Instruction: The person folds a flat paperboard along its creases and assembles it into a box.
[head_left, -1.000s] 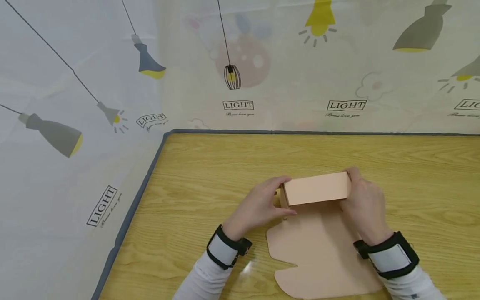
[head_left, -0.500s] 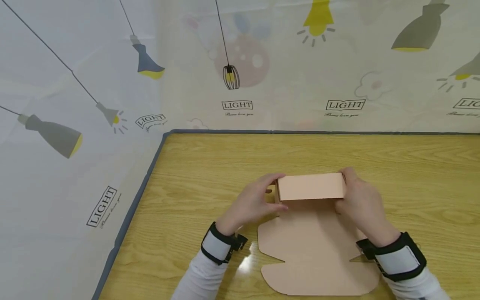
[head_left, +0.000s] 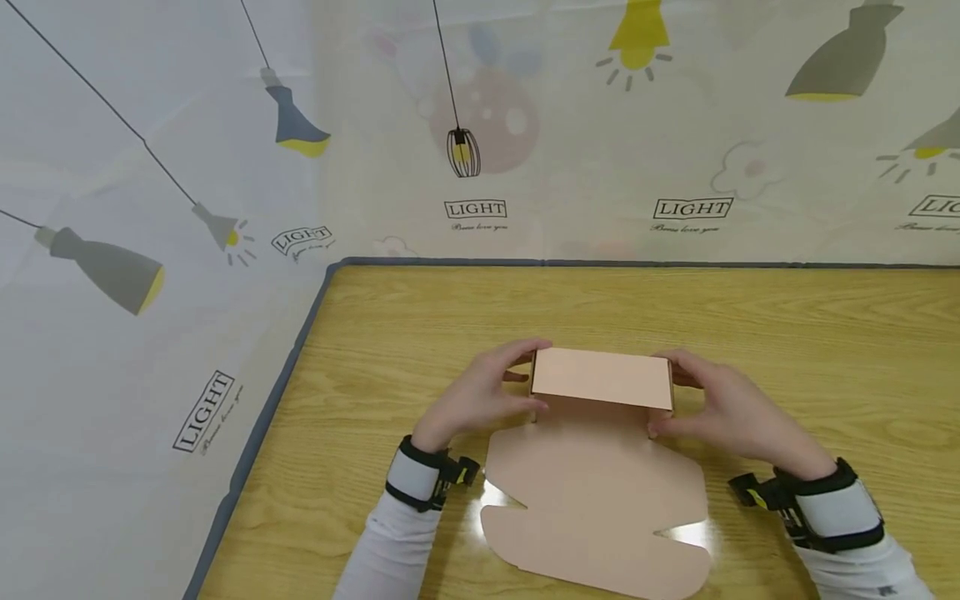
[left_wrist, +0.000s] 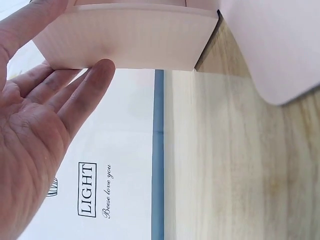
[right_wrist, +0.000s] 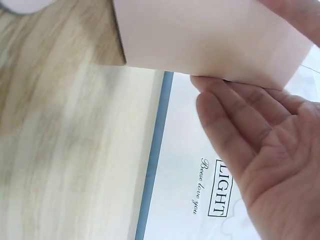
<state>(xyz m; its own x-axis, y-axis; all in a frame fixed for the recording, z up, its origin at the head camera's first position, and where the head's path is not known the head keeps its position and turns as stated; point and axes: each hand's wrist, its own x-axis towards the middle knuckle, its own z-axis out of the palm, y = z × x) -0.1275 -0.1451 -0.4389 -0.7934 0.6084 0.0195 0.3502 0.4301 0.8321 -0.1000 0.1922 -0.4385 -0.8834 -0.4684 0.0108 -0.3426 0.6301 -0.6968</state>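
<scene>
A partly folded light-brown cardboard box (head_left: 603,377) stands on the table, its long wall raised and its notched lid panel (head_left: 592,492) lying flat toward me. At its left end my left hand (head_left: 480,396) grips the box, thumb on the near side and fingers on the far side. My right hand (head_left: 738,412) holds the right end likewise, thumb near the lower corner. In the left wrist view, fingertips (left_wrist: 104,67) touch the outside of the end wall (left_wrist: 125,40). The right wrist view has the fingers (right_wrist: 240,110) along the other end wall (right_wrist: 200,40). The box's inside is mostly hidden.
The wood-grain table (head_left: 420,333) extends around the box. Behind and to the left hangs a pale sheet (head_left: 600,167) printed with lamps, with a dark blue border (head_left: 285,375) along the table. Each wrist wears a strap (head_left: 423,475) with a small camera.
The box has shifted left and turned slightly, so both notches of the lid panel show. The left hand has moved left with it. The right hand has loosened and spread around the right end.
</scene>
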